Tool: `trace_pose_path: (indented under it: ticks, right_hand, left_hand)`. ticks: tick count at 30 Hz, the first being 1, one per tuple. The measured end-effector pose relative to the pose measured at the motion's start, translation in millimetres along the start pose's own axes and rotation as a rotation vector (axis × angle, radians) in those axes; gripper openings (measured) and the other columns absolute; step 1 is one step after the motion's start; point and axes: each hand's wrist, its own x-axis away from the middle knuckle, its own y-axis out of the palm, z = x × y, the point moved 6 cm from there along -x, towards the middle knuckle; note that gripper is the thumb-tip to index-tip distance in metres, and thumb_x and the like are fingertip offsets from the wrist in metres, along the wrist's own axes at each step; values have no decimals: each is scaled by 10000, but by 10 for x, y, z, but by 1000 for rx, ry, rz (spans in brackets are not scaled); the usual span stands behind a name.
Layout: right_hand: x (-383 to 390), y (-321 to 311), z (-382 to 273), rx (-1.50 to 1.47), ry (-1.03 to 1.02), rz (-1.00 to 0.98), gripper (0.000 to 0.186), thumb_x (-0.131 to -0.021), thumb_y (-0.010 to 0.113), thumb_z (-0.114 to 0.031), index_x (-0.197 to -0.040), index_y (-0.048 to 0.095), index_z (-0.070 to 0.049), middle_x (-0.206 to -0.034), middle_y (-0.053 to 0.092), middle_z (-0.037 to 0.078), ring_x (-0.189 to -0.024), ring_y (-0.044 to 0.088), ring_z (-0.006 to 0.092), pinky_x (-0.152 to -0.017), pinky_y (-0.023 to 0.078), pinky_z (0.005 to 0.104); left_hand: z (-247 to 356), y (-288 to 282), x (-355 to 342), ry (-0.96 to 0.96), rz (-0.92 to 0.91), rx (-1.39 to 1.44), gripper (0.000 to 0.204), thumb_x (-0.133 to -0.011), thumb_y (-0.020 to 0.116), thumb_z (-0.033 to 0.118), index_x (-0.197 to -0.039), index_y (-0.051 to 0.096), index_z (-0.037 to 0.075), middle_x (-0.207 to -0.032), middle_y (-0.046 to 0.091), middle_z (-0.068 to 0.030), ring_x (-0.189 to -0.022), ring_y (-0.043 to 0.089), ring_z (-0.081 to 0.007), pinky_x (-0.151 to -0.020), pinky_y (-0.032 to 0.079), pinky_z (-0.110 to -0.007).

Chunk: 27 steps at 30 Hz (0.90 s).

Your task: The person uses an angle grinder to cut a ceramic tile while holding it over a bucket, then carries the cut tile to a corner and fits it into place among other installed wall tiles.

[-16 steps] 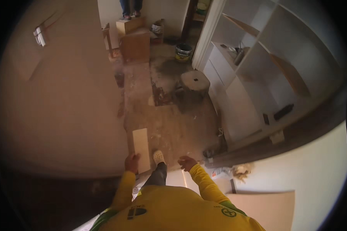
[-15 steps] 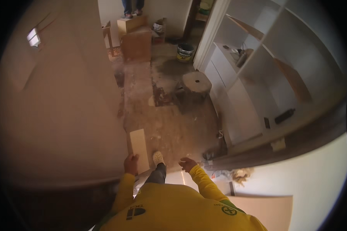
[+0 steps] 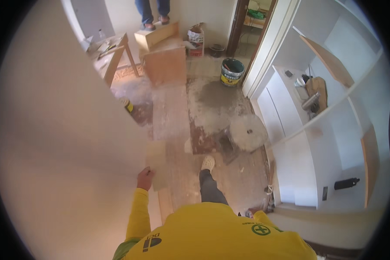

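Stepping closer to 1 round, grey, holed stool [image 3: 247, 139] than before is 1 cream perforated clog [image 3: 208, 163]. Lettering is marking 1 black-and-yellow plastic bucket [image 3: 231, 78]. Of 2 hands, the left hand [image 3: 146, 178] is pinching 1 pale rectangular board [image 3: 156, 158] over the brown floor [image 3: 184, 186]; the mostly hidden right hand [image 3: 250, 212] is leaving its grip impossible to tell.

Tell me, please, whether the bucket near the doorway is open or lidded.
Open: no lid covers the bucket, and its dark inside shows below the rim. I cannot tell how full it is.
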Motion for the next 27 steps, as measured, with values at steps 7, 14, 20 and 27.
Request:
trace_pose_path:
  ticks: [7, 14, 20, 27]
  right_hand:
    - [-508, 734, -3913, -393, -324, -431, 902, -864, 590, -680, -1456, 422, -21, -1370, 555, 161, -1155, 586, 258, -980, 467, 401]
    - [215, -821, -7185, -470, -213, -671, 716, -884, 609, -619, -1430, 485, -172, -1299, 605, 97, -1075, 612, 263, -925, 494, 471]
    - [61, -2154, -9535, -269, -437, 58, 472, -943, 579, -404, -1333, 543, -140, -1291, 615, 91, -1118, 608, 329, -865, 519, 521]
    - [-122, -2378, -10587, -69, -58, -59, 292, -1012, 415, -209, -1252, 569, -148, -1179, 644, 119, -930, 662, 264, -699, 568, 453]
  left_hand:
    - [1008, 986, -2429, -63, -84, -5, 251, -912, 674, 188, -1081, 702, 4, -920, 701, -21, -834, 606, -86, -772, 495, -263]
    - [1899, 1152, -4447, -29, -140, 325, 223, -932, 657, 159, -1104, 712, 27, -913, 686, 31, -805, 583, -55, -716, 457, -237]
    - [2597, 1590, -6705, -92, -126, 194, 250, -916, 678, 207, -1103, 713, 44, -884, 669, 51, -787, 565, -45, -671, 430, -226]
    - [4320, 2560, -9635, 133, -346, -156, 272, -910, 661, 271, -1012, 713, 24, -771, 651, -16, -734, 574, -106, -680, 472, -288]
